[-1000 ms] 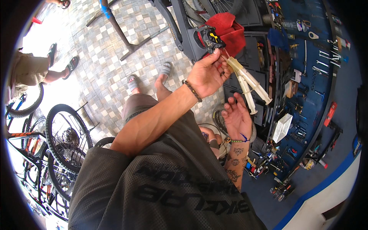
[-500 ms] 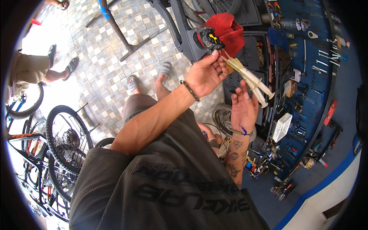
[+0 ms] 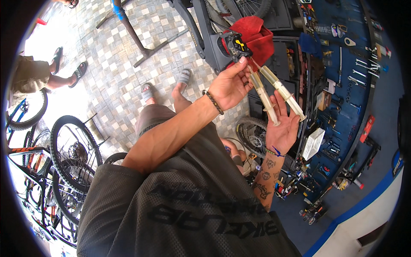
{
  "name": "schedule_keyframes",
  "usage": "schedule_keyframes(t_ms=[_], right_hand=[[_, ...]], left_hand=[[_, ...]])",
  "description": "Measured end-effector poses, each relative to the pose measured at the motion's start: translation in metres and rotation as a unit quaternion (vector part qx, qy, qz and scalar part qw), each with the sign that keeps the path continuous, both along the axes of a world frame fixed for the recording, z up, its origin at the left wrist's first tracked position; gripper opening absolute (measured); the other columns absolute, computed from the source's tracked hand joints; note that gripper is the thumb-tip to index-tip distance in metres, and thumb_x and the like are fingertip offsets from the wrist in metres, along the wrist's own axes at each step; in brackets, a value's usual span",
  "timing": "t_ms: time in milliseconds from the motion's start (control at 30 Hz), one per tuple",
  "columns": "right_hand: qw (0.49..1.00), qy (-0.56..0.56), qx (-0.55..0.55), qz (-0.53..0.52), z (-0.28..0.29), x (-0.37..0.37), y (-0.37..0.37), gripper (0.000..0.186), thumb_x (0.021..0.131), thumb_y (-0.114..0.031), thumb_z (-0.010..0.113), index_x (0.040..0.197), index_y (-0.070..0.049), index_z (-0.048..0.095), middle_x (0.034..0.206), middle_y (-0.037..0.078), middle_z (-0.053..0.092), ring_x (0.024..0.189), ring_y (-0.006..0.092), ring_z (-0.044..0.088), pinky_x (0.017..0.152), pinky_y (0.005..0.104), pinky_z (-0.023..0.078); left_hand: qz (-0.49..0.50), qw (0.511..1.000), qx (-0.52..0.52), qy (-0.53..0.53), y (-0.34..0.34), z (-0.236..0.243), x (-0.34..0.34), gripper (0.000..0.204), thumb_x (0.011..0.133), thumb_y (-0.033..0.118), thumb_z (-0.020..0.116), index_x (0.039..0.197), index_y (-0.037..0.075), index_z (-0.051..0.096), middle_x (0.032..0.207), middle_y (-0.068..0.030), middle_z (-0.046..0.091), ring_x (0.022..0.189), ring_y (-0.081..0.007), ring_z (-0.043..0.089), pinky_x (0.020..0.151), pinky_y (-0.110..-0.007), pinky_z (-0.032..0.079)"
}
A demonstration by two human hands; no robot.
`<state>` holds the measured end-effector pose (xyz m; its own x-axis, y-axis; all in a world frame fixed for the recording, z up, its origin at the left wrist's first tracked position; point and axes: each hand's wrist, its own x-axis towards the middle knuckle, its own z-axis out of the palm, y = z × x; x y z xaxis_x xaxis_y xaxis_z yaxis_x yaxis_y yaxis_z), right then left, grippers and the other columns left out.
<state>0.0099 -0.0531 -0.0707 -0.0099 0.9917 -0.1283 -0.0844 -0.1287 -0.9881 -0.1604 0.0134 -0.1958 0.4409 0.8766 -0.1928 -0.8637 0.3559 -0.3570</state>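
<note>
Two clear syringes with yellowish fluid hang down from a black brake part (image 3: 234,44) with yellow marks, mounted on a grey bicycle frame (image 3: 204,34). My left hand (image 3: 229,88), a beaded bracelet on its wrist, pinches the top of the nearer syringe (image 3: 262,95) just below that part. My right hand (image 3: 282,126), on a tattooed forearm, is held flat with fingers spread, its palm against the lower end of the second syringe (image 3: 286,95). A red rag (image 3: 257,33) is draped behind the brake part.
A blue tool wall (image 3: 351,85) with hanging wrenches and tools fills the right side. Bicycle wheels (image 3: 72,154) stand at the left. A seated person's legs in sandals (image 3: 64,73) show at the upper left. My sandalled feet (image 3: 147,92) rest on checkered tiles.
My right hand has risen from below the syringes to lie against their lower ends. My left hand has stayed at the syringe top under the brake part.
</note>
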Motion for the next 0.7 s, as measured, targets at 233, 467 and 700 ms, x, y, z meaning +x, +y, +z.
schedule_keyframes(t_ms=[233, 467, 700], right_hand=[[0.998, -0.056, -0.001, -0.009, 0.0, 0.009, 0.009, 0.059, 0.116, -0.048, 0.038, 0.157, -0.005, 0.048, 0.152, 0.026, 0.059, 0.138, 0.0356, 0.059, 0.118, 0.048, 0.044], [0.996, -0.081, -0.007, -0.04, 0.001, 0.01, 0.009, 0.061, 0.116, -0.044, 0.042, 0.157, 0.002, 0.046, 0.144, 0.026, 0.065, 0.128, 0.0333, 0.067, 0.105, 0.0431, 0.053], [0.994, -0.104, 0.003, -0.031, 0.0, 0.014, 0.008, 0.058, 0.115, -0.041, 0.047, 0.154, 0.002, 0.049, 0.142, 0.025, 0.066, 0.124, 0.0318, 0.069, 0.103, 0.0425, 0.054]], left_hand=[[-0.006, 1.0, 0.007, -0.027, -0.003, 0.003, -0.008, 0.013, 0.105, 0.024, 0.07, 0.112, 0.013, 0.071, 0.098, 0.0024, 0.07, 0.095, -0.014, 0.065, 0.094, -0.037, 0.053], [0.002, 0.999, 0.018, -0.041, -0.003, -0.002, -0.002, 0.013, 0.105, 0.023, 0.069, 0.113, 0.013, 0.071, 0.098, 0.0025, 0.071, 0.095, -0.0136, 0.066, 0.093, -0.037, 0.053], [0.021, 0.998, 0.038, -0.049, 0.001, -0.002, -0.001, 0.011, 0.104, 0.021, 0.069, 0.109, 0.012, 0.069, 0.098, 0.0004, 0.068, 0.093, -0.0151, 0.065, 0.092, -0.04, 0.053]])
